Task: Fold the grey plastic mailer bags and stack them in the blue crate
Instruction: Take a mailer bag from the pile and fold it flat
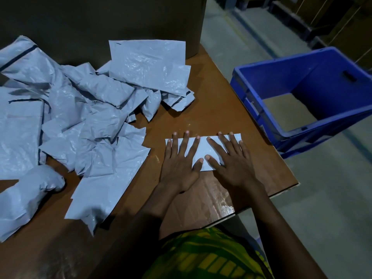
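Grey folded bag (202,150) lay on the table (201,115) beside the crate (261,101), both hands (179,166) (231,164) pressing it flat, fingers spread. Creasing seemed underway; next, likely lift it into the crate.

A brown wooden desk with a smooth, slightly glossy top (211,109) fills the lower left of the view. Its pale cut edge runs diagonally along the right side, and a patch of glare sits on the surface near that edge. At the back of the desk stands a large dark brown cardboard box (100,23), its flat face rising out of view. To the right lies a grey concrete floor (326,198). At the top right, dark low racks or pallets (326,21) stand in shadow, too dim to make out. The light is weak throughout.
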A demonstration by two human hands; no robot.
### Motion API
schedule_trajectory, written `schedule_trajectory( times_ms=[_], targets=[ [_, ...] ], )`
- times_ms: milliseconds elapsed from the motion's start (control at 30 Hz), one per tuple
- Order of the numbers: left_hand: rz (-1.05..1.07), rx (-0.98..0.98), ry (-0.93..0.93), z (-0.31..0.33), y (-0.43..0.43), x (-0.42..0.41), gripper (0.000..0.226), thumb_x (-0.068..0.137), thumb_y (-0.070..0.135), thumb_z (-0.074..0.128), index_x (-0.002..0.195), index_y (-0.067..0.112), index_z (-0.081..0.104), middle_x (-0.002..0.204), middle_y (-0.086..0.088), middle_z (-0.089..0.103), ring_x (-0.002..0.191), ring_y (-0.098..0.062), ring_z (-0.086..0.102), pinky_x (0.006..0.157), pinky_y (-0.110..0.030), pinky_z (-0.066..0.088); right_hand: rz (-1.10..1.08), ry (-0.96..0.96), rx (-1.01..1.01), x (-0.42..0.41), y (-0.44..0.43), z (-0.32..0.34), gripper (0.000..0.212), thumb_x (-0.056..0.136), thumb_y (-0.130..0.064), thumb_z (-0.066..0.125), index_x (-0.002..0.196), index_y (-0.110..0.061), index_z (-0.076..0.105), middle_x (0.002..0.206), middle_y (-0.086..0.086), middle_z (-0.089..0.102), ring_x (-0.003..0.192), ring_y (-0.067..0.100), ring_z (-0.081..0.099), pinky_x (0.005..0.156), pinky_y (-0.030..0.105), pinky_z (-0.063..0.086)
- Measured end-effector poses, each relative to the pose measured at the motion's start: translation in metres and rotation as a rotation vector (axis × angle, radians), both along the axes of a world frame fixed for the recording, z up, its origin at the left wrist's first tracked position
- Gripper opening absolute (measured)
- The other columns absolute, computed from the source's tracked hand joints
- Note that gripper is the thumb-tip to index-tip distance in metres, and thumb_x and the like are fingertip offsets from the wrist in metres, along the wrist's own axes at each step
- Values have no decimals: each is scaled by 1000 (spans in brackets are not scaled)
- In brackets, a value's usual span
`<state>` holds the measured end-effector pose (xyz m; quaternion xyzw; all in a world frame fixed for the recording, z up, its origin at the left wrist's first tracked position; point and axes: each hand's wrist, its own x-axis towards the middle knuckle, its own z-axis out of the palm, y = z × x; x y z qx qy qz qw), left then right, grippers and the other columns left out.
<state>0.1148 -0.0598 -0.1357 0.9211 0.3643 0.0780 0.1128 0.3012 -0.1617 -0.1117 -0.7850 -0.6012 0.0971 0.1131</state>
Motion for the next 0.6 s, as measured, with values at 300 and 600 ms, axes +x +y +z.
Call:
schedule_trajectory(
  times_ms=[300,600],
  targets=[
    [59,51,-475,14,-18,-16,29,98,26,65,125,16,72,134,-8,64,129,-23,51,103,-50,50,-66,234,477,0,-33,8,21,92,-34,70,106,-22,80,116,-3,72,111,12,60,95,38,51],
    [119,-65,-468,25,-22,-29,20,93,24,68,109,16,78,109,-3,66,105,-21,60,80,-38,55,-46,182,467,-17,-31,11,25,95,-39,65,105,-22,80,109,-4,72,105,15,59,84,32,49]
  ],
)
